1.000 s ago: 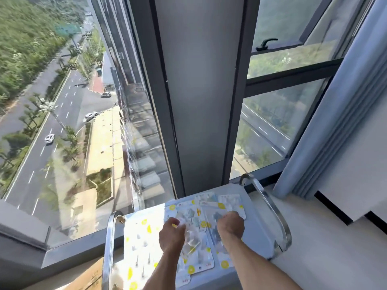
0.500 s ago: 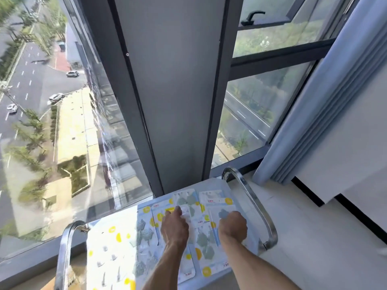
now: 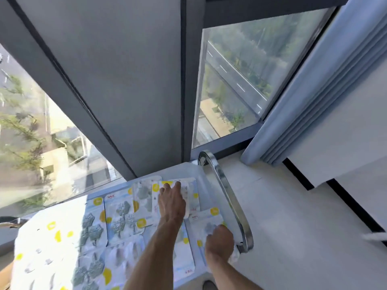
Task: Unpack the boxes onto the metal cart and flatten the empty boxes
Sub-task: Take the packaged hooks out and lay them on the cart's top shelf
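Head view: blister packs crowd the metal cart by the window.
Left hand (image 3: 172,203) lies flat, fingers straight, pressing a far blister pack (image 3: 189,192) near the cart's back edge; its grip closes on nothing. Right hand (image 3: 219,240) curls over a near pack (image 3: 206,219) at the cart's right edge, just beside the chrome handle (image 3: 226,197); whether its grip pinches the pack I cannot tell. Packs already cover the cart top (image 3: 201,170), overlapping in rows, the left ones washed out by sun. No box is clearly in view, only a cardboard-coloured edge at bottom left. Likely trouble: the slick, overlapping packs could slide when pushed, and the near pack, seemingly at the rim, could slip under the handle to the floor (image 3: 293,237).
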Demonstrator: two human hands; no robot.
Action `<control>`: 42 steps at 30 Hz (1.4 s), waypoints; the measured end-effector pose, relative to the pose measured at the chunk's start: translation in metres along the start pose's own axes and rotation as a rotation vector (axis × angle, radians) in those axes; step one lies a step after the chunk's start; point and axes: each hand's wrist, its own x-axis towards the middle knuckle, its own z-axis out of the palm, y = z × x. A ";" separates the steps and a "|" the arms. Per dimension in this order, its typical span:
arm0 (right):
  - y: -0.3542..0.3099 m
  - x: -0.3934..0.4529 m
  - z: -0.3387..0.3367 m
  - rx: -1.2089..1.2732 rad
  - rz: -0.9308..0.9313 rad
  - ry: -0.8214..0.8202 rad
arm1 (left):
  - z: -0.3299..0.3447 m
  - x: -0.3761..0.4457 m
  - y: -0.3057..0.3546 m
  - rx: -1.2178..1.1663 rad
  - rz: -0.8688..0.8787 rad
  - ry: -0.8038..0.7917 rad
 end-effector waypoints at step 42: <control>-0.048 -0.234 0.062 -0.043 -0.620 -0.419 | -0.077 -0.294 -0.272 -0.319 -0.801 0.321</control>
